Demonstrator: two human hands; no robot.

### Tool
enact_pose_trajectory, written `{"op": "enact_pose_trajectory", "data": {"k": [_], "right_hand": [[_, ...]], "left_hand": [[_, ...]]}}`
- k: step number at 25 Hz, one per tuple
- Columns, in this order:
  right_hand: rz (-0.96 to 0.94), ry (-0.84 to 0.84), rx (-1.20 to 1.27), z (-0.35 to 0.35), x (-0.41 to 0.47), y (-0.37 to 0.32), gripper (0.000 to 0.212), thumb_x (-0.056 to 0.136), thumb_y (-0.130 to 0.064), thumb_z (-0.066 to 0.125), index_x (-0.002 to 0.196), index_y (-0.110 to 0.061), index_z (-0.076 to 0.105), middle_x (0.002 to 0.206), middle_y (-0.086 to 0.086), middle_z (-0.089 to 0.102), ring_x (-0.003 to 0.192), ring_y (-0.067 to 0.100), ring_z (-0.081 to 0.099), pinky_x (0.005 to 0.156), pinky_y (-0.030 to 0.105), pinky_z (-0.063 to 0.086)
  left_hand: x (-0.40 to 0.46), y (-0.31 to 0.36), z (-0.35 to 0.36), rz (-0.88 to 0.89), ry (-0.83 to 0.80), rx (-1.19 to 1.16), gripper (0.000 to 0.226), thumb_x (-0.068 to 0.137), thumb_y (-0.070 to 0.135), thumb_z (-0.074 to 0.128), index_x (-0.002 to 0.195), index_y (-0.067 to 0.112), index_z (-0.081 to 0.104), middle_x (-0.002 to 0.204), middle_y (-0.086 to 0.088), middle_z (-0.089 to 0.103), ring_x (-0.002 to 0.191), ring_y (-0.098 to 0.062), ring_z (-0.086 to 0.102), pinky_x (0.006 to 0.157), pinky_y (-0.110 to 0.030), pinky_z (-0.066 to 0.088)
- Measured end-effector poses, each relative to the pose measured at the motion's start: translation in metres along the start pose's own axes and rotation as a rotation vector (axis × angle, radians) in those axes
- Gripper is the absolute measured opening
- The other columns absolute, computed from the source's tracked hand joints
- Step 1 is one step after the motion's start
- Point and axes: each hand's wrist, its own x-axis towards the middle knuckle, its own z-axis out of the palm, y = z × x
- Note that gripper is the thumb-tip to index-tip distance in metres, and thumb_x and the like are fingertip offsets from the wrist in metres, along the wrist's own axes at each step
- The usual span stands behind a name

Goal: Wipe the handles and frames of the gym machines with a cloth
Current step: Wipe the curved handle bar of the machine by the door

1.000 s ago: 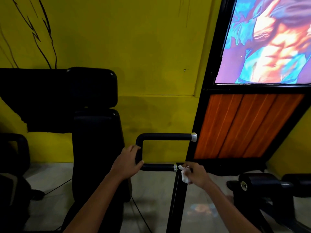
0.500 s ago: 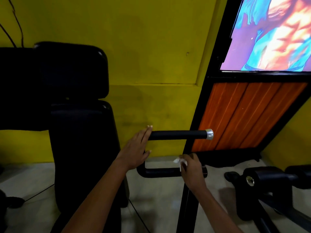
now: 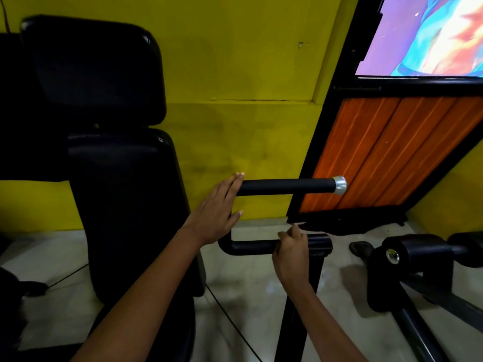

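1. Head view shows the black seat [image 3: 117, 178] standing upright at left against the yellow wall [image 3: 235, 74], its pad filling most of that side; the handle belongs to the frame beside it.
2. U-shaped handle [image 3: 287, 186] — both bars run level, left to right. The upper bar ends at right in a silver cap [image 3: 339, 185]; the lower bar [image 3: 251, 246] meets a black post [image 3: 300, 304] that drops to the floor.
3. Left hand [image 3: 214, 218] lies flat and spread over the bend of the U, fingers straight, gripping nothing — likely steadying the handle while the other hand works.
4. Right hand [image 3: 294, 253] curls round the lower bar near the post, probably rubbing along it.
5. Cloth [image 3: 298, 223]: only a pale sliver shows above the right fingers; it seems tucked in that grip, against the bar.
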Motion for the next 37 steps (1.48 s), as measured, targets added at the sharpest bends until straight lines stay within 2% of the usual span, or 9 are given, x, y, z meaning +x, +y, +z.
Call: {"op": "enact_pose_trajectory", "data": {"k": [5,8,12,15,19,22,26,33,37], "right_hand": [[-0.116,-0.088,0.117,0.018,-0.023,-0.057,0.036,0.052,0.016,0.069,0.081,-0.005,0.071,0.081,0.014,0.060,0.073,0.031,0.058,0.063,0.031,0.050],[-0.172,-0.122,0.228,0.027,-0.029,-0.074,0.035,0.056,0.016,0.063,0.082,-0.006,0.069,0.081,0.011,0.057,0.074,0.030,0.057,0.061,0.030,0.048],[-0.412,-0.106,0.065,0.023,-0.025,-0.052,0.039,0.049,0.008,0.077,0.083,-0.008,0.068,0.085,0.007,0.058,0.082,0.023,0.050,0.059,0.027,0.049],[-0.485,-0.110,-0.079,0.016,-0.020,-0.044,0.040,0.043,0.003,0.084,0.079,-0.006,0.069,0.085,0.007,0.059,0.086,0.021,0.041,0.059,0.027,0.050],[-0.427,-0.069,-0.164,0.000,0.000,0.007,0.031,0.050,0.003,0.083,0.078,-0.005,0.072,0.087,0.009,0.064,0.090,0.026,0.057,0.061,0.029,0.054],[-0.372,-0.102,-0.243,-0.006,0.014,0.043,0.020,0.060,0.006,0.075,0.077,-0.003,0.070,0.088,0.011,0.059,0.091,0.027,0.049,0.065,0.035,0.053],[-0.220,-0.092,-0.202,-0.004,0.011,0.028,0.023,0.060,0.010,0.069,0.080,-0.002,0.068,0.089,0.014,0.060,0.087,0.031,0.052,0.068,0.037,0.049],[-0.247,-0.067,-0.197,-0.004,0.011,0.034,0.008,0.070,-0.009,0.067,0.077,-0.006,0.067,0.084,0.012,0.060,0.080,0.029,0.051,0.070,0.036,0.046],[-0.248,-0.054,-0.125,-0.010,0.017,0.032,0.008,0.070,-0.002,0.066,0.077,-0.003,0.067,0.080,0.016,0.061,0.075,0.033,0.054,0.068,0.037,0.048]], "left_hand": [[0.001,-0.004,0.004,-0.005,0.001,0.022,0.079,0.096,0.037,0.049,0.153,0.014,-0.002,0.155,-0.009,0.018,0.141,-0.025,0.025,0.113,-0.038,0.032],[0.001,-0.005,0.004,-0.001,-0.015,0.046,0.080,0.096,0.038,0.049,0.153,0.015,-0.004,0.156,-0.008,0.017,0.141,-0.025,0.024,0.112,-0.039,0.033],[0.001,-0.004,0.004,-0.001,-0.003,0.063,0.081,0.096,0.036,0.051,0.153,0.013,-0.002,0.155,-0.009,0.020,0.140,-0.026,0.026,0.112,-0.037,0.032],[0.000,-0.004,0.002,0.009,0.001,0.081,0.080,0.096,0.035,0.051,0.153,0.013,-0.001,0.154,-0.009,0.021,0.138,-0.026,0.029,0.109,-0.037,0.035],[0.000,-0.005,-0.001,0.019,-0.009,0.099,0.080,0.095,0.034,0.053,0.153,0.012,0.002,0.152,-0.010,0.025,0.135,-0.027,0.033,0.107,-0.039,0.038],[0.000,-0.004,0.000,0.011,-0.002,0.114,0.080,0.095,0.033,0.052,0.153,0.012,0.001,0.152,-0.010,0.025,0.135,-0.028,0.034,0.108,-0.040,0.037],[0.000,-0.002,-0.001,0.007,-0.007,0.134,0.080,0.094,0.033,0.052,0.153,0.011,0.002,0.152,-0.011,0.026,0.135,-0.027,0.033,0.109,-0.039,0.036],[0.000,0.000,0.000,-0.015,-0.005,0.157,0.081,0.093,0.031,0.054,0.152,0.010,0.003,0.151,-0.012,0.027,0.134,-0.029,0.033,0.109,-0.039,0.035],[0.000,0.000,0.000,-0.013,-0.003,0.177,0.081,0.093,0.031,0.054,0.152,0.009,0.005,0.150,-0.013,0.028,0.132,-0.029,0.036,0.107,-0.039,0.037]]}}
